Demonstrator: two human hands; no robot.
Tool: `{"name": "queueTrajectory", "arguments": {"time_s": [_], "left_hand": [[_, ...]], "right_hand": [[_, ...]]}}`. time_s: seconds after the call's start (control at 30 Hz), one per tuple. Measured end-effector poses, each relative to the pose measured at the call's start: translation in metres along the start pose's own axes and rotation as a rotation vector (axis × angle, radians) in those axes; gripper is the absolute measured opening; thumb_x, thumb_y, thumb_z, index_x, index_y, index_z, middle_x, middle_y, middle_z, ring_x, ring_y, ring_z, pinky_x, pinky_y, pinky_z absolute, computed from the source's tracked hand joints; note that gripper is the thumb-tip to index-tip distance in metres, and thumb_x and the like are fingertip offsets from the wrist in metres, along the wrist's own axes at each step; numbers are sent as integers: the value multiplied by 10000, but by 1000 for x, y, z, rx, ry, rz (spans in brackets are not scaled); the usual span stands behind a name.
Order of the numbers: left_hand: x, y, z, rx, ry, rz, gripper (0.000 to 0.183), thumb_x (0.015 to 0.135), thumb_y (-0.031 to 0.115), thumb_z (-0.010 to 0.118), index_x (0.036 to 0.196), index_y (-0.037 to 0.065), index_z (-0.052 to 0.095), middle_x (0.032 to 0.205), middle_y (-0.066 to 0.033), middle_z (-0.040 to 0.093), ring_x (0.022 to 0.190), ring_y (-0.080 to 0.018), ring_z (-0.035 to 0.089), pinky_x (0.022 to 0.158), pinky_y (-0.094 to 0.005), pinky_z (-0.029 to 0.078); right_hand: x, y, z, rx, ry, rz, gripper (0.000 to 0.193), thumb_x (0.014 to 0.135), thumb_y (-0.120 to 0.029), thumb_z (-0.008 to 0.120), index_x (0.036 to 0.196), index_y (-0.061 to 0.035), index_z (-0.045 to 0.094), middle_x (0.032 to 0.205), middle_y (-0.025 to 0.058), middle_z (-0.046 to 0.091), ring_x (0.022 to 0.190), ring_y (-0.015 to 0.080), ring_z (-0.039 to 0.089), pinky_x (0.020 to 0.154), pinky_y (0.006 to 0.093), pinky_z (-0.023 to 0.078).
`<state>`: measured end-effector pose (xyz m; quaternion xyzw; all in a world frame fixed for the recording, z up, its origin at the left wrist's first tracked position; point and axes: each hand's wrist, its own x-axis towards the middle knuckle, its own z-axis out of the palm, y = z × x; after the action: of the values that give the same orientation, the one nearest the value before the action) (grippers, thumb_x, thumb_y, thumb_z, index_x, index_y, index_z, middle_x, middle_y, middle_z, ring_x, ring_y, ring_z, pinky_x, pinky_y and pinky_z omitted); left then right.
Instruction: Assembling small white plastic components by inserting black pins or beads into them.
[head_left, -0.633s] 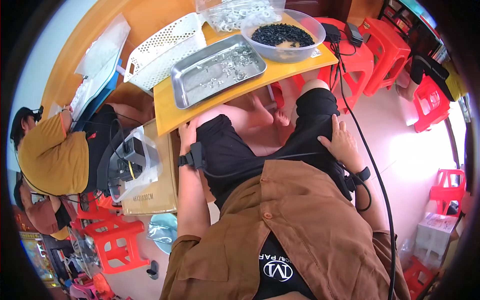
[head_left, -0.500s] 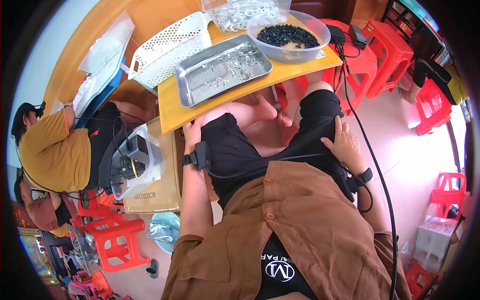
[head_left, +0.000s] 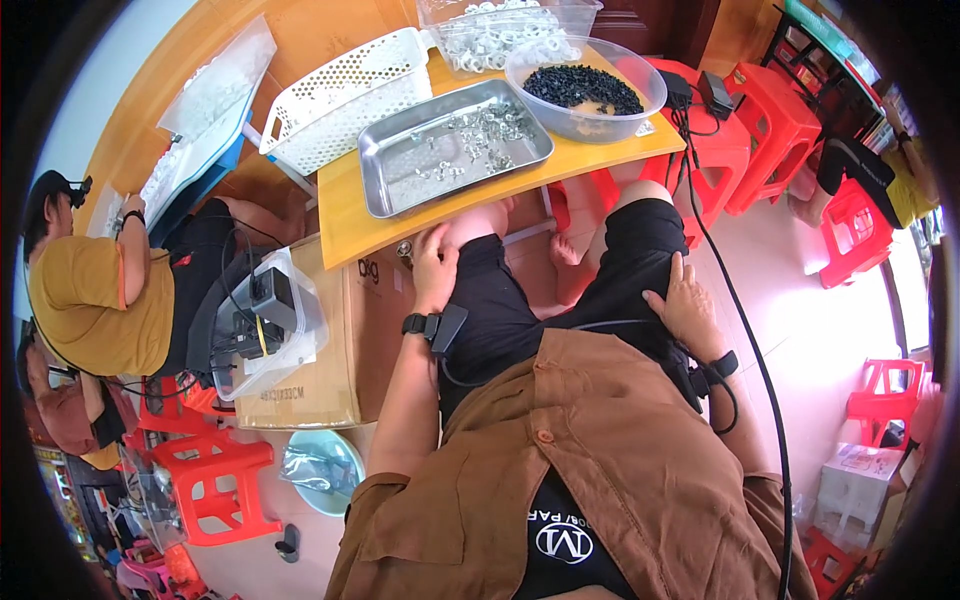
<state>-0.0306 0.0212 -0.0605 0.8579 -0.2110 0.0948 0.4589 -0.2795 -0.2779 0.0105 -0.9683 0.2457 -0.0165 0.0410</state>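
My left hand rests against the side of my left knee, just below the near edge of the yellow wooden table. It holds nothing, and its fingers lie stretched out. Flat on the right leg of my black shorts lies my right hand, thumb spread from the fingers. On the table, a metal tray contains small clear and shiny pieces. A clear round basin beside it holds many small black pieces.
A white perforated basket and a clear box of white rings stand behind the tray. Left are a cardboard box, a plastic bin of devices and a seated person. Red stools and a hanging black cable are right.
My left hand has shifted right and away from under the table edge, onto my knee. My left leg has moved right too. My right hand stays on my thigh.
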Motion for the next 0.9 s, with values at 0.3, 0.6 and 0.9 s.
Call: {"name": "queueTrajectory", "arguments": {"time_s": [0.3,0.6,0.9], "left_hand": [[-17,-21,32,-29,-150,54,310,894,222,549,1180,110,593,1248,-152,520,1152,-327,509,987,-382,402],[-33,-21,24,-76,-209,-76,363,881,276,573,1218,141,574,1235,-138,554,1141,-327,524,968,-385,418],[-45,-26,40,-53,-196,-97,395,849,340,568,1198,156,582,1181,-158,577,1139,-341,509,946,-422,429]], "right_hand": [[0,2,0,30,-19,9,816,825,-399,645,1374,80,276,1157,272,506,931,394,605,782,434,510],[3,-11,-17,7,-40,-2,797,843,-377,631,1377,78,253,1097,271,514,923,416,596,772,452,504],[7,-2,-9,73,-45,-59,771,877,-365,584,1397,65,211,1268,362,418,1106,497,490,915,499,427]]}}
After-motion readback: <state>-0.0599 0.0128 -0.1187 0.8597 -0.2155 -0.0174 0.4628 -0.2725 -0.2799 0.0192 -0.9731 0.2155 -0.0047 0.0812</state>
